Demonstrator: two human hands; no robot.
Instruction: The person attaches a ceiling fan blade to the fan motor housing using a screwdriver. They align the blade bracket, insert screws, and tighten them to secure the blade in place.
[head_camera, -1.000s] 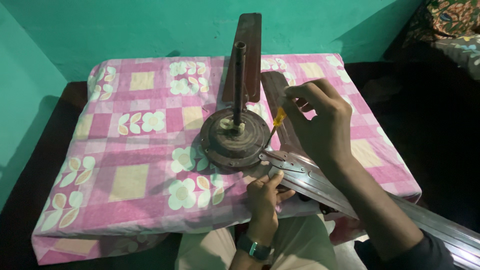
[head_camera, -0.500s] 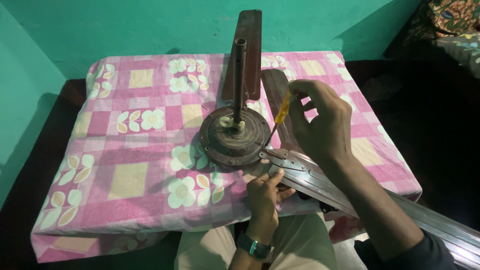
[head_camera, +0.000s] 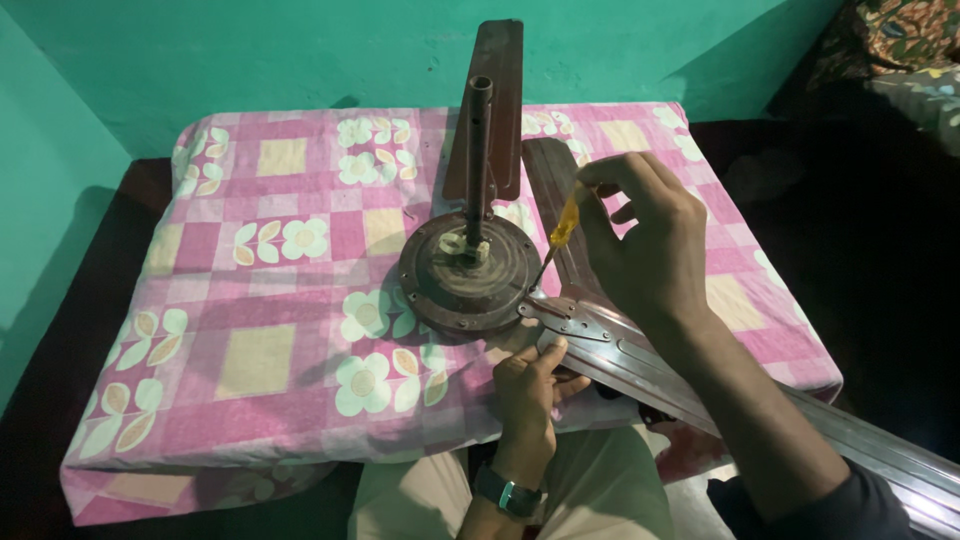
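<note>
Brown ceiling-fan motor hub (head_camera: 470, 285) sits on the pink floral cloth (head_camera: 250, 340). From the head view, my right hand (head_camera: 650, 245) grips a yellow-handled screwdriver (head_camera: 558, 240) at the blade bracket (head_camera: 565, 318); my left hand (head_camera: 530, 380) closes on the blade. All visible blades remain attached.

The fan motor housing (head_camera: 470, 285) is dull brown painted metal, worn and matt, as is its upright rod (head_camera: 479, 160). The near fan blade (head_camera: 700, 375) shows glossier ribbed metal. The screwdriver (head_camera: 560, 235) has a translucent yellow plastic handle. The checked floral cloth (head_camera: 260, 300) is soft and matt.
</note>
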